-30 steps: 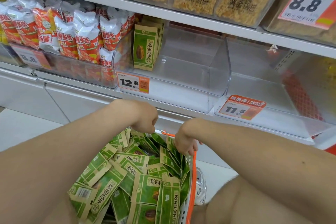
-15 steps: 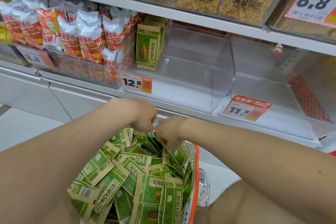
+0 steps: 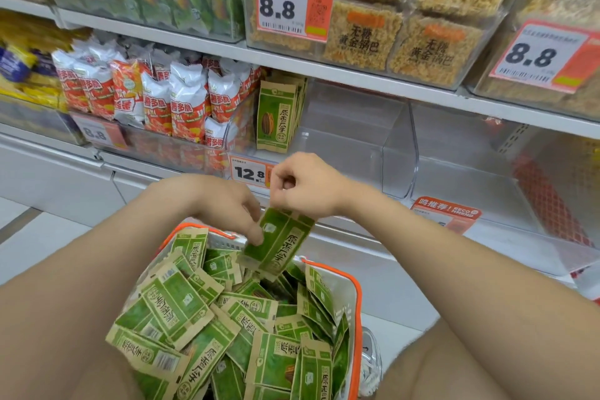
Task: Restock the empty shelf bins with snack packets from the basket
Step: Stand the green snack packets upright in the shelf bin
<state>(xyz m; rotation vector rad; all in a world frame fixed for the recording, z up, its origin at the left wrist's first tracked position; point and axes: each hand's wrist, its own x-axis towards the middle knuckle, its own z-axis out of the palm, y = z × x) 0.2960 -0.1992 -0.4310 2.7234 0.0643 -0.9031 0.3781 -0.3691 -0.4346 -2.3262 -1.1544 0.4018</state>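
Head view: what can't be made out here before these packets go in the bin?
All head view.
- Held packets: count unclear; they overlap, tops hidden inside the right hand.
- Left hand: gripping or touching them, fingers' undersides hidden.
- Basket: depth hidden by loose packets; near side cut off by bottom edge.
- 12.8 price tag: right part behind the right hand.
- Shelved packets: row behind front one hidden.
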